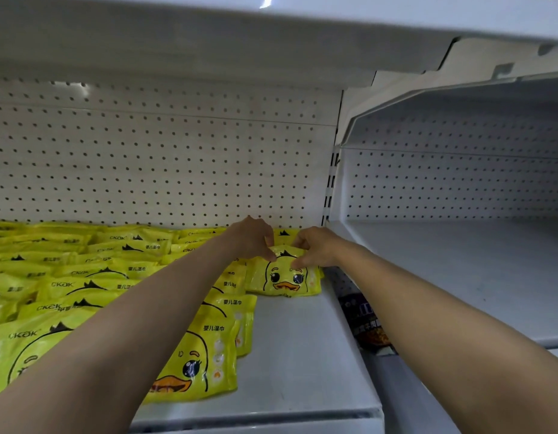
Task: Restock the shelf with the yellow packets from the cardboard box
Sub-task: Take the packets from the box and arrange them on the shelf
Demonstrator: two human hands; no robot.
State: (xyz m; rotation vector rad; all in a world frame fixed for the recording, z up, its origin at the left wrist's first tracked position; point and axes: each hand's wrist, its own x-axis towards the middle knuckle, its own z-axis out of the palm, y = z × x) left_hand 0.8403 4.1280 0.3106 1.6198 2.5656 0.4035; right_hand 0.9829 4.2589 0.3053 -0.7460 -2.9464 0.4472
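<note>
Both my arms reach deep into the white shelf (296,355), toward its pegboard back wall (165,164). My left hand (254,239) pinches the top edge of a yellow packet (284,275) between thumb and fingertips, and my right hand (315,247) pinches that same top edge just beside it, at 3 o'clock from the left. The packet stands tilted with its duck face toward me, its bottom edge resting on the shelf, touching the row behind it. From 9 o'clock of this packet across to the far left, the shelf is covered with overlapping rows of yellow packets (83,292) lying flat. At 5 o'clock from it, down in the gap between this shelf and the neighbouring white shelf unit (459,261), a dark packet (365,324) shows.
</note>
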